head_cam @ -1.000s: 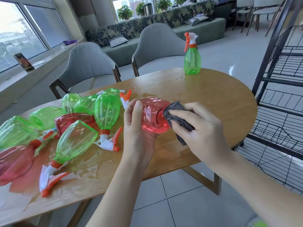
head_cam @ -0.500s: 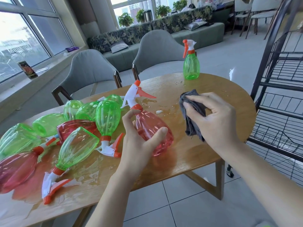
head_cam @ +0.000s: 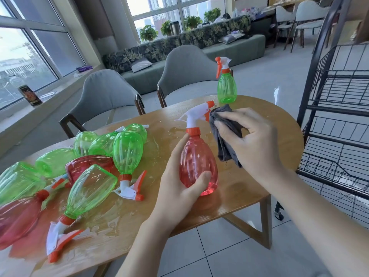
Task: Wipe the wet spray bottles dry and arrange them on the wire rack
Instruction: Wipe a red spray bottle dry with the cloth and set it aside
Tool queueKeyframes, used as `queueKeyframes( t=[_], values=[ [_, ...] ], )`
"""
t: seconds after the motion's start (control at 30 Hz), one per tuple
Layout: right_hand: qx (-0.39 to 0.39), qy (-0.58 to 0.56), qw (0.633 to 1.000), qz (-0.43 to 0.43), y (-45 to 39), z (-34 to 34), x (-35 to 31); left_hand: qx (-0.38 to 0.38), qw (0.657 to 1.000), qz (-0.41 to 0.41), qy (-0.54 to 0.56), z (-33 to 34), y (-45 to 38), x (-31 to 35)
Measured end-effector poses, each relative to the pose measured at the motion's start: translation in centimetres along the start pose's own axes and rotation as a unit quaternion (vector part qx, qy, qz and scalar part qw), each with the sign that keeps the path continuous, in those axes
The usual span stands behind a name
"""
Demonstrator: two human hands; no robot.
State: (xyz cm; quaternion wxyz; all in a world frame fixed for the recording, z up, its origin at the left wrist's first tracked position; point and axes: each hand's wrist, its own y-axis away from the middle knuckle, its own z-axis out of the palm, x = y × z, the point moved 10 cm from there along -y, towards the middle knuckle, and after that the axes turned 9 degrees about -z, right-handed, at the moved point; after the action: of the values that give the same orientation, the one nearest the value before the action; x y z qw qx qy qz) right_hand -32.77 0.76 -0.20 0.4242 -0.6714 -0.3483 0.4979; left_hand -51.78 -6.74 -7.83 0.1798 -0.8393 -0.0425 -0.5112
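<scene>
The left hand (head_cam: 175,188) grips an upright red spray bottle (head_cam: 197,164) near the wooden table's (head_cam: 265,156) front edge. The right hand (head_cam: 251,142) holds a grey cloth (head_cam: 225,136) against its white trigger head. Green and red bottles (head_cam: 89,166) lie heaped toward the left end; one green bottle (head_cam: 226,86) stands at the far edge, beside the wire rack (head_cam: 339,108).

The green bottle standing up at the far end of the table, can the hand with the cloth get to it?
Probably yes. The right hand holding the grey cloth is nearest the upright green bottle, with only bare table between them.
</scene>
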Motion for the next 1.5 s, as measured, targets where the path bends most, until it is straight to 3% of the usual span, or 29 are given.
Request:
queueKeyframes(
  t=[0.27, 0.57, 0.7, 0.97, 1.23, 1.5],
  values=[
    [0.010, 0.056, 0.998, -0.039, -0.6, 0.3, -0.7, -0.007, 0.999, -0.027, -0.029, 1.0, 0.2, -0.9],
    [-0.036, 0.021, 0.998, -0.052, -0.3, 2.5, -2.0, -0.012, 0.997, 0.001, -0.078, 0.7, 0.4, 0.2],
    [-0.044, 0.037, 0.996, -0.064, -0.3, 2.1, -1.3, -0.019, 0.998, -0.010, -0.067, 0.5, 0.3, 0.0],
    [0.009, 0.102, 0.994, -0.033, 0.6, -0.4, 0.9, -0.007, 0.998, -0.002, -0.057, 0.3, 0.7, -0.3],
    [-0.046, 0.100, 0.992, -0.064, 3.2, 1.5, 0.0, 0.013, 1.000, -0.015, 0.007, -0.3, 0.7, -0.2],
    [-0.034, 0.094, 0.993, -0.065, 2.4, 1.8, -0.4, 0.017, 1.000, -0.014, 0.013, -0.4, 0.9, -0.1]
  ],
)
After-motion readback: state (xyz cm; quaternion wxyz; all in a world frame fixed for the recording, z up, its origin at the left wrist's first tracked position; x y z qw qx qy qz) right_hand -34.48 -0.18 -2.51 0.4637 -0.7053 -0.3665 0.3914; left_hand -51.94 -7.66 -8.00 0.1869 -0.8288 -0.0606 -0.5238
